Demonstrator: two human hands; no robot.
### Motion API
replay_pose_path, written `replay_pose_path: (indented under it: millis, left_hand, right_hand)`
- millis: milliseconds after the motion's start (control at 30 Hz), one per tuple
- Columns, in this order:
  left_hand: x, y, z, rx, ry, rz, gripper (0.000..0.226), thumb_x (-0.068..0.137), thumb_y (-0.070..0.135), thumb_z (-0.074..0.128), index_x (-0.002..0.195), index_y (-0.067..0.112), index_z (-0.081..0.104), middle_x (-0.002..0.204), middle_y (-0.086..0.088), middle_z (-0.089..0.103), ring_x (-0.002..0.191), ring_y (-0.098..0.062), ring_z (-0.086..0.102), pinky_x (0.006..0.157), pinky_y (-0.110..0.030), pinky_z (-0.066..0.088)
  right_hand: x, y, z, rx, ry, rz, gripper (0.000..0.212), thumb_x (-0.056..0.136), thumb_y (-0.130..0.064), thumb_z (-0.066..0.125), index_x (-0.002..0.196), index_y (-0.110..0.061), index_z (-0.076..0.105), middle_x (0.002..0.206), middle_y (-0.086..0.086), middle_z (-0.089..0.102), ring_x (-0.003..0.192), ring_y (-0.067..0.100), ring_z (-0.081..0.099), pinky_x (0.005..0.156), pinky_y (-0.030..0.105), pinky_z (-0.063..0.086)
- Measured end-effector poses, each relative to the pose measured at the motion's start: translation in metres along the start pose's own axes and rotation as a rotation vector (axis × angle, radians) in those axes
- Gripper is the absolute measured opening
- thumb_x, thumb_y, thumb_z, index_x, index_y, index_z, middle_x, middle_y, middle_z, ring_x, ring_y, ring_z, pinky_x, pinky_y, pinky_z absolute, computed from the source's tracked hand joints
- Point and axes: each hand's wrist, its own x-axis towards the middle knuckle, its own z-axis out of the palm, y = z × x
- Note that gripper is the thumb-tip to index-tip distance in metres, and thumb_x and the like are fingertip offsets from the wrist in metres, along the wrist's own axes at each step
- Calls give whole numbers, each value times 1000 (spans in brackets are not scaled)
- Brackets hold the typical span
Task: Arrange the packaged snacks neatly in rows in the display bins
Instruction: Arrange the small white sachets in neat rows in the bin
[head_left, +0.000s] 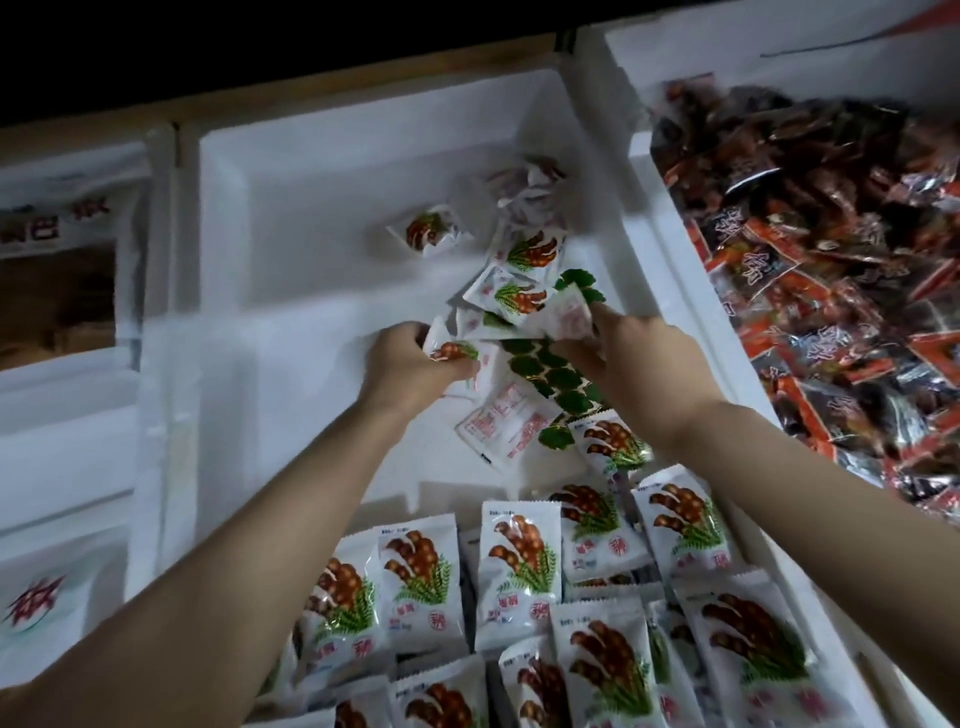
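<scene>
while left grip (415, 364) and right grip (639, 358) pinch white packets (519, 299), green leaf strip (550, 374) lies between.

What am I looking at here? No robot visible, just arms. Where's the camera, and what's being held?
There is no machine: a person works with bare hands. The single picture comes from a camera on their head, looking forward and down. Both arms reach into a white bin. At its near end stand rows of packets. Further in, loose packets lie jumbled over a green leaf strip. The left hand grips a packet, and the right hand pinches one of the loose packets. The bin to the right is heaped with red packets.
</scene>
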Motion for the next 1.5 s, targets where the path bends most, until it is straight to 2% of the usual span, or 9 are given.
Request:
replay_pose_path:
  millis: [167, 300, 367, 467, 633, 733, 900, 1033, 1500]
  left_hand:
    - [-32, 4, -5, -258, 104, -5, 20, 87, 21, 65, 102, 17, 53, 82, 3, 62, 66, -4, 56, 52, -12, 44]
    - [-52, 11, 6, -472, 31, -92, 11, 95, 34, 52, 101, 25, 48, 109, -8, 64, 97, -20, 62, 89, -40, 51]
    - [-59, 15, 4, -601, -33, -83, 25, 91, 41, 56, 105, 21, 50, 103, -9, 66, 96, -22, 66, 88, -43, 52]
    - [-65, 13, -3, -697, -75, -63, 43, 79, 34, 71, 113, 15, 51, 92, -3, 71, 80, -15, 71, 74, -34, 54]
    - [-64, 2, -8, -745, 122, -127, 27, 82, 14, 70, 108, 11, 62, 93, -7, 71, 78, -15, 70, 62, -30, 58]
    - [-57, 0, -12, -785, 186, -144, 24, 80, 12, 71, 103, 13, 64, 94, -3, 71, 78, -11, 69, 63, -28, 59]
    - [-41, 7, -12, -871, 255, -99, 29, 80, 11, 73, 107, 11, 62, 93, -3, 71, 76, -13, 70, 63, -32, 60]
    - [-30, 12, -8, -900, 283, -64, 37, 79, 10, 74, 109, 6, 53, 95, -8, 69, 70, -12, 71, 59, -32, 59]
    - [-13, 9, -5, -829, 383, -40, 18, 81, 11, 71, 78, 18, 55, 74, 3, 69, 61, -5, 68, 54, -23, 56]
  right_hand:
    - [-3, -20, -3, 364, 40, -18, 22, 98, -31, 43, 99, -9, 43, 84, 4, 56, 69, 24, 54, 61, 35, 44]
    - [-5, -52, 10, 461, 74, -95, 26, 98, -23, 46, 116, -6, 50, 107, 9, 57, 89, 20, 58, 81, 23, 44]
    - [-11, -63, 14, 520, 29, -167, 41, 95, -17, 51, 133, -5, 44, 123, 10, 50, 99, 13, 50, 92, 11, 33]
    - [-19, -66, 14, 534, -40, -274, 53, 90, -16, 58, 139, -6, 39, 131, 8, 44, 119, 18, 42, 106, 26, 32]
    - [-7, -55, 5, 560, -109, -353, 32, 92, -25, 57, 122, -14, 54, 117, 0, 56, 103, 11, 53, 89, 18, 42]
    - [22, -41, 4, 466, 87, -361, 30, 92, -13, 56, 122, -9, 53, 120, 6, 56, 107, 17, 54, 92, 20, 42]
    - [101, -11, 13, 49, 78, -192, 63, 93, -20, 54, 143, 2, 22, 145, 24, 25, 133, 38, 27, 113, 44, 25]
    - [143, -2, 21, -81, 26, -120, 69, 93, -22, 48, 147, 0, 10, 152, 20, 7, 141, 35, 5, 117, 42, 6]
    - [204, 5, 25, 59, -1, -15, 60, 81, -32, 57, 133, -9, 39, 132, 18, 46, 123, 38, 39, 98, 41, 31]
